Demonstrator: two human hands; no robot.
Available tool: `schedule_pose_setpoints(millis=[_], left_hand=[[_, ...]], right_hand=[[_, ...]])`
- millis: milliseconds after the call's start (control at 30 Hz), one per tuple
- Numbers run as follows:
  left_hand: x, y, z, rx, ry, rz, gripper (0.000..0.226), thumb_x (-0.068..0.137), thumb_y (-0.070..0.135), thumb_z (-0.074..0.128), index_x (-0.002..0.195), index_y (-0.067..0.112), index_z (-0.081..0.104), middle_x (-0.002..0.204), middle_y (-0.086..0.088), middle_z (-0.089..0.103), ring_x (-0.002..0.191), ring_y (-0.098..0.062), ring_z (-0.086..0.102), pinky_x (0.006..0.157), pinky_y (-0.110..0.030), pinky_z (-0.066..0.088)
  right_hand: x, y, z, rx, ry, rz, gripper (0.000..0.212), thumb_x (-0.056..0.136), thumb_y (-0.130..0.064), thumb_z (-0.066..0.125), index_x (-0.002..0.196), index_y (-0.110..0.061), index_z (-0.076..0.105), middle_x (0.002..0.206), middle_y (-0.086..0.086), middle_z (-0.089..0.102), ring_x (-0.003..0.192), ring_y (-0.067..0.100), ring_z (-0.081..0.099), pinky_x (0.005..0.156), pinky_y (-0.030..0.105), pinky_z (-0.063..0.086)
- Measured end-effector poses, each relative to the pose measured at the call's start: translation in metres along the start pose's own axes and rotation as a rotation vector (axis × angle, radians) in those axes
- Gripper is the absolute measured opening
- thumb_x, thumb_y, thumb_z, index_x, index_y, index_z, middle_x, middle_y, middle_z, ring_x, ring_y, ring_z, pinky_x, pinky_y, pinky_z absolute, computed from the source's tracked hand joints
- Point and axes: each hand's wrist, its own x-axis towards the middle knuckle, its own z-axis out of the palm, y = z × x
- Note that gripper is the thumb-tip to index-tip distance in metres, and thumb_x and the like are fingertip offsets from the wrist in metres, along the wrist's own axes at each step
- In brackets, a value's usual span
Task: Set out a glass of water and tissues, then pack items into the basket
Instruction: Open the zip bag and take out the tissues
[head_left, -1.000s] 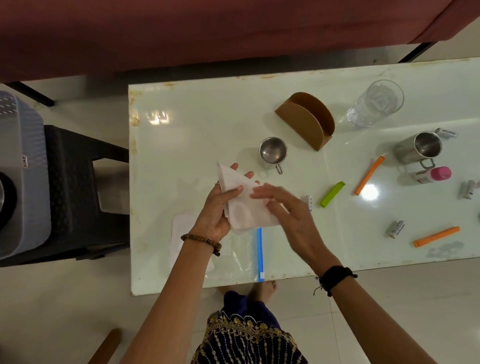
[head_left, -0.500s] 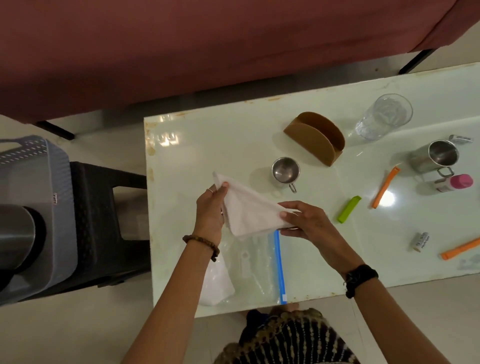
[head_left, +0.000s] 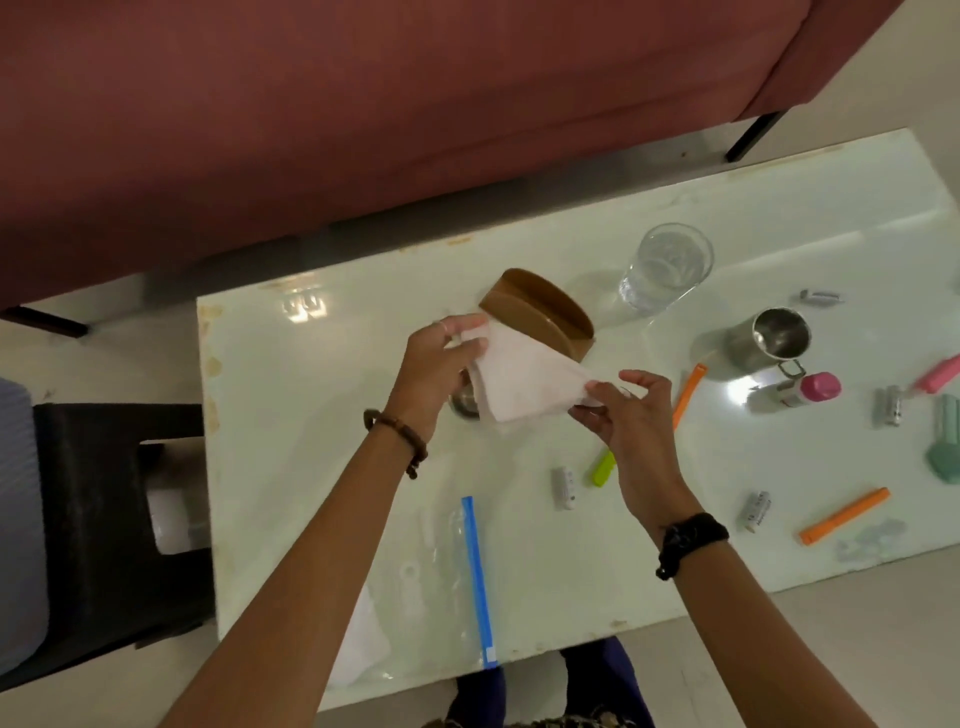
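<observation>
Left hand (head_left: 434, 358) pinches the tissue's (head_left: 524, 384) top corner, right hand (head_left: 621, 410) nips its low tip, so best keep it taut and drop it edge-first into the brown holder (head_left: 540, 312) just behind — tissue's a white folded triangle, held above the table (head_left: 291, 467).

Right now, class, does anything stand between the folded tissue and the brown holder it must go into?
Nothing visible does. The tissue, pinched by the left hand and right hand, hangs right beside the brown napkin holder, whose slot looks empty.
</observation>
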Motion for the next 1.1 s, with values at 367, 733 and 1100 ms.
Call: schedule_pose_setpoints(millis=[367,733,1100], left_hand=[[0.095,0.063,0.055,0.096,-0.091,-0.285,0.013,0.088,-0.007,0.051,0.079,0.001,0.055,0.077,-0.010,0.056,0.057,-0.009,0.064,0.053,-0.012,0.054],[0.128,0.019,0.065,0.199,0.171,-0.196,0.066,0.091,0.013,0.054,0.146,0.021,0.019,0.080,-0.002,0.053,0.050,-0.009,0.040,0.033,-0.009,0.037],[0.070,-0.023,0.113,-0.536,0.411,-0.304,0.049,0.096,0.043,0.036,0.135,0.013,0.039,0.133,-0.010,0.045,0.094,-0.026,0.057,0.079,-0.033,0.049]], right_hand=[[0.091,-0.029,0.003,0.077,0.005,0.193,0.038,0.084,0.008,0.057,0.108,-0.007,0.033,0.126,0.034,0.050,0.063,0.018,0.067,0.068,0.021,0.057],[0.122,-0.011,-0.003,-0.227,-0.006,0.287,0.035,0.086,-0.013,0.065,0.103,-0.010,0.035,0.092,0.015,0.057,0.057,0.023,0.059,0.073,0.036,0.057],[0.134,-0.035,-0.021,-0.878,-0.314,-0.285,0.038,0.102,-0.021,0.032,0.116,0.003,0.058,0.120,0.017,0.061,0.111,0.028,0.057,0.091,0.034,0.045]])
